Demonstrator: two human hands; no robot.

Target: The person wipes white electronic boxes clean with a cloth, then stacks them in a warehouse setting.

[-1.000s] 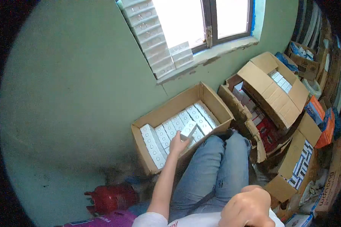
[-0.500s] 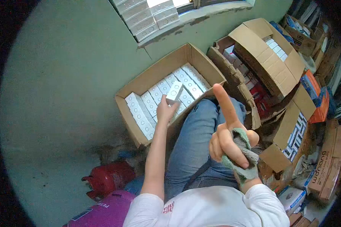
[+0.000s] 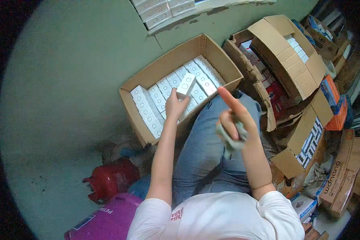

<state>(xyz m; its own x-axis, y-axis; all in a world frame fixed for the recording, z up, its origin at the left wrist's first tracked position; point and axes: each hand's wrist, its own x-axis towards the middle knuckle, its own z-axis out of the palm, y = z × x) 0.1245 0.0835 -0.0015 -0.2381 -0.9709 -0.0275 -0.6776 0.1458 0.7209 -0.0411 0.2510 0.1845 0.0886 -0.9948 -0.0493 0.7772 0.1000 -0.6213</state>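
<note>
My left hand [image 3: 177,105] grips a long white box [image 3: 186,85] by its near end, tilted above the rows in an open cardboard carton [image 3: 130,114]. Rows of white boxes marked with circles [image 3: 147,112] lie inside that carton. My right hand [image 3: 237,120] is raised over my thigh, beyond the carton's near right edge. Its index finger points outward, while the other fingers wrap round a grey-green cloth [image 3: 230,141].
More white boxes [image 3: 158,12] are stacked on the window sill at the top. Torn cartons [image 3: 286,60] stand to the right, with a folded-open carton [image 3: 304,140] nearer. A red gas cylinder [image 3: 114,180] and a purple bag [image 3: 110,218] are at the lower left.
The view has shifted slightly. My right hand has turned and moved away from my body, with the cloth in it. My left hand still holds the white box over the carton.
</note>
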